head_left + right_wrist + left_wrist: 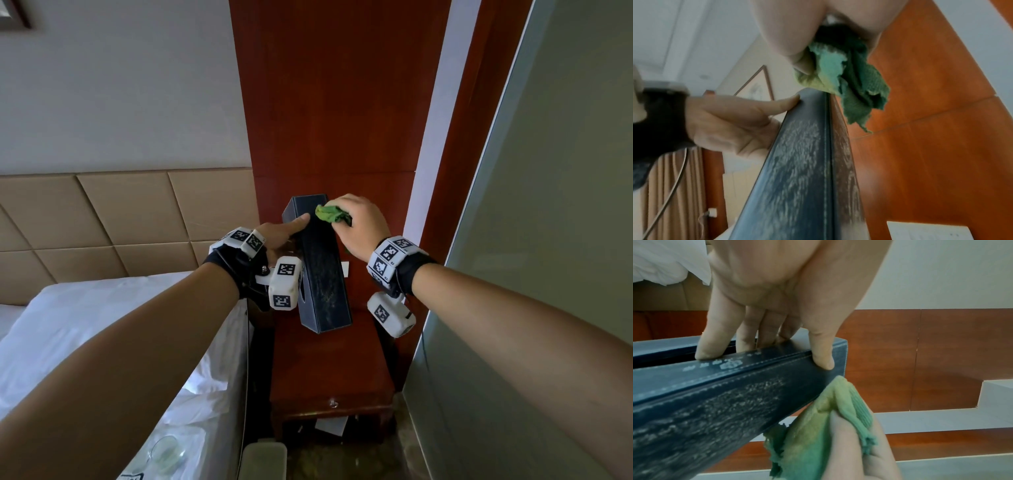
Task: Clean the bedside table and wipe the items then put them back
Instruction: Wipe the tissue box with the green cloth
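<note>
A long dark blue leather tissue box is held tilted above the red-brown bedside table. My left hand grips its upper end, thumb on one face and fingers reaching into the slot on the other. The worn, dusty side of the tissue box faces the left wrist camera. My right hand clutches a crumpled green cloth and presses it against the top end of the box. The cloth hangs over the edge of the tissue box in the right wrist view.
A bed with white sheets lies to the left, with a tan padded headboard behind. A grey wall panel closes in on the right. A glass ashtray sits on the bed's near edge. A small white bin stands below.
</note>
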### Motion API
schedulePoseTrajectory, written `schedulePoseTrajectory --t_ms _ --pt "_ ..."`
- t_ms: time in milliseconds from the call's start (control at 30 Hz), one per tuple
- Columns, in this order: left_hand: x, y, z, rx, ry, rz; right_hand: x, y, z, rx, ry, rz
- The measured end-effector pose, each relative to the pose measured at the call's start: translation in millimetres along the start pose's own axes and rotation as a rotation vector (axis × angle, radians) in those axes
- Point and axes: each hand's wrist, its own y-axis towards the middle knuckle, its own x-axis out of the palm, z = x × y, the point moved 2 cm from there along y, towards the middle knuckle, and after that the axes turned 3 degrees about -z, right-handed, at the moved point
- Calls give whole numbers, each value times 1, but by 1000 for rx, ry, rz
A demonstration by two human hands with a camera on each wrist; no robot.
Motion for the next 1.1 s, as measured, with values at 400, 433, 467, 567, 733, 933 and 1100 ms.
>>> schedulePoseTrajectory --t_ms 400,433,467,567,733,933,1100 --pt "-9 -28 14 124 -251 108 32 -15 -20 -210 -108 -267" --pt "-10 -28 13 125 -256 118 34 -16 -20 -195 -105 -315" --pt "-13 -26 11 126 -254 121 35 -15 -20 -172 -89 -359" --pt "-19 -20 5 119 -243 94 37 -4 -20 -74 -1 -352" --pt "-21 -20 0 128 -238 49 34 19 -27 -46 -59 -101" --pt "-31 -27 0 156 -297 44 55 18 -46 -60 -137 -238" --pt "-64 -27 -1 173 -306 116 69 4 -59 -74 -147 -364"
